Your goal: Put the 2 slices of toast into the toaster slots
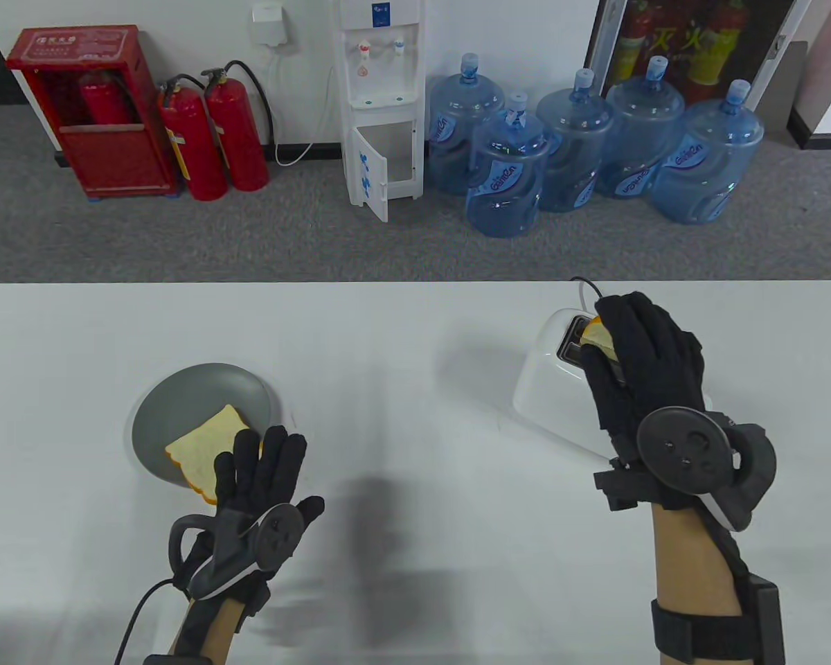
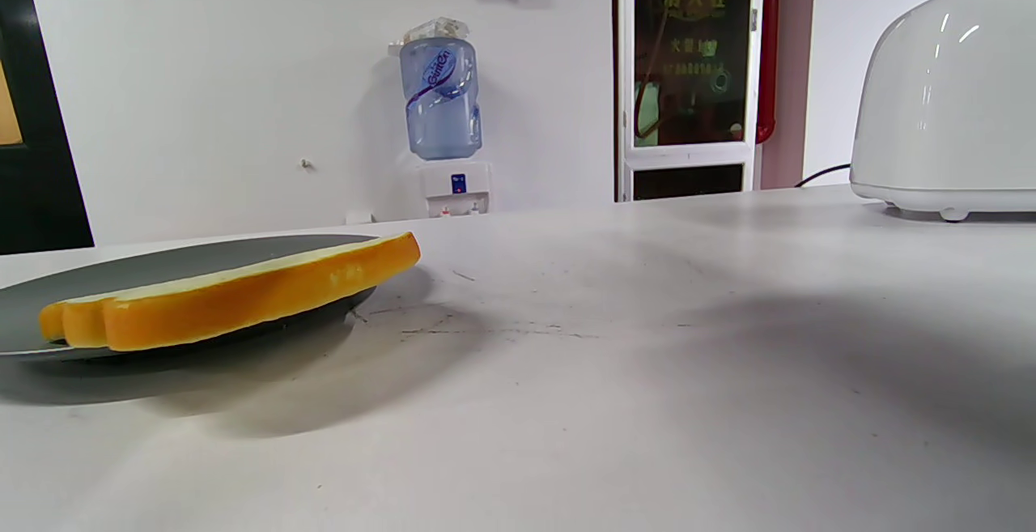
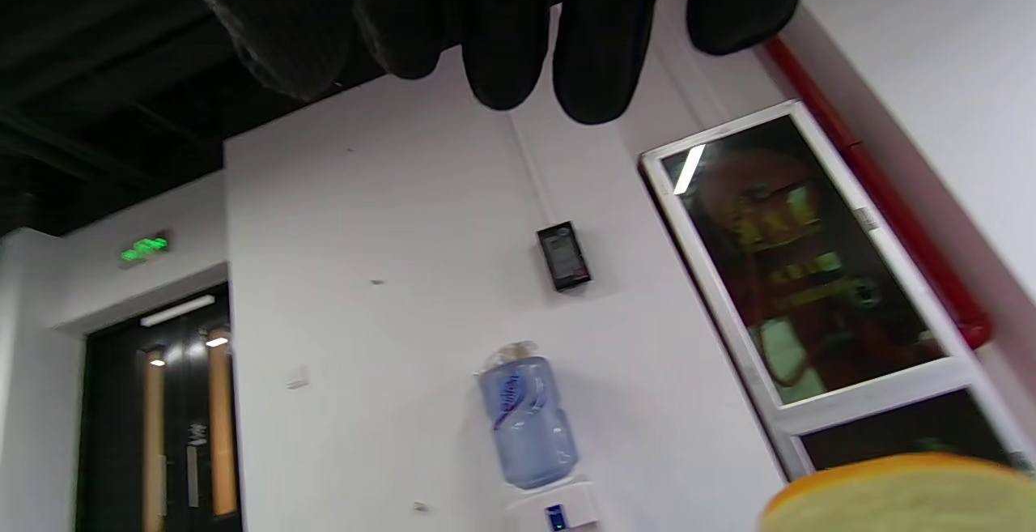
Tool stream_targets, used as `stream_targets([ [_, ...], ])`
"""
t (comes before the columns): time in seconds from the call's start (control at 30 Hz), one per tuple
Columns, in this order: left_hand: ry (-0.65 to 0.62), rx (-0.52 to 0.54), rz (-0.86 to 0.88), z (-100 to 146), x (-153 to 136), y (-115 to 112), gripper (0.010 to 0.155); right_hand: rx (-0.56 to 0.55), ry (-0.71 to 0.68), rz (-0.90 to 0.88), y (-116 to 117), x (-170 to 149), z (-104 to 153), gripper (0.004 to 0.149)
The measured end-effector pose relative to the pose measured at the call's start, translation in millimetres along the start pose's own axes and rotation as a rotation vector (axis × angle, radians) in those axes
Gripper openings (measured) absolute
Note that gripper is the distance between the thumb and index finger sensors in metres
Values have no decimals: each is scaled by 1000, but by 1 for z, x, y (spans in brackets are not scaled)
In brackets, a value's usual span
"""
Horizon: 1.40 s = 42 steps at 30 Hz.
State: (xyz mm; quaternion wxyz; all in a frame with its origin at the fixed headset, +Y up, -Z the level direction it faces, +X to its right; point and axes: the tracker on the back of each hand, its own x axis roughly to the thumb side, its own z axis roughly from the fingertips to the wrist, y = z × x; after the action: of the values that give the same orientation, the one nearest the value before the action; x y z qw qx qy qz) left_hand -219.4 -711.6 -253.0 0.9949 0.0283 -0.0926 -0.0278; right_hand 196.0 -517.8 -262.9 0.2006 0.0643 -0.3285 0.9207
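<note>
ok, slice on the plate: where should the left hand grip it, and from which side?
Probably pinch the near corner of the slice of toast that juts past the rim of the plate, coming from the left hand side. It lies flat, but the left wrist view shows that end raised off the table, leaving room for a thumb underneath.

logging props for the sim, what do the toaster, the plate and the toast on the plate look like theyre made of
Toaster: glossy white shell, probably plastic; it shows sharp light streaks.
Plate: matte grey, with no glare; ceramic or melamine, cannot tell which.
Toast slice on the plate: likely a fake prop, foam or soft plastic; the orange crust looks smooth and even, with a slight sheen and no crumbs.
</note>
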Motion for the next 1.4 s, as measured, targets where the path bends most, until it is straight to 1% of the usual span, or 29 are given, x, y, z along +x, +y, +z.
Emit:
stream_targets([
  [0.03, -2, 2, 3, 0, 0, 0, 77, 9, -36, -14, 5, 5, 7, 59],
  [0.2, -11, 8, 2, 0, 0, 0, 78, 16, -110, -26, 20, 19, 27, 59],
  [0.33, -14, 7, -2, 0, 2, 0, 78, 24, -139, -45, 27, 28, 34, 59],
  [0.53, -27, 27, 2, 1, 2, 0, 78, 24, -173, -107, 41, 45, 55, 60],
  [0.67, -52, 62, -4, 2, 5, 2, 77, 65, -178, -147, 63, 51, 77, 60],
  [0.83, -61, 59, -14, 2, 9, 2, 78, 117, -211, -113, 87, 58, 97, 60],
  [1.1, -54, 50, -19, 3, 8, 3, 78, 184, -270, -86, 105, 68, 117, 60],
  [1.27, -53, 51, -19, 3, 8, 4, 78, 241, -238, -152, 119, 65, 123, 60],
  [1.33, -73, 99, -10, 5, 7, 5, 77, 253, -236, -159, 124, 65, 126, 60],
  [1.4, -78, 123, -9, 5, 7, 7, 76, 275, -254, -128, 132, 65, 130, 60],
])
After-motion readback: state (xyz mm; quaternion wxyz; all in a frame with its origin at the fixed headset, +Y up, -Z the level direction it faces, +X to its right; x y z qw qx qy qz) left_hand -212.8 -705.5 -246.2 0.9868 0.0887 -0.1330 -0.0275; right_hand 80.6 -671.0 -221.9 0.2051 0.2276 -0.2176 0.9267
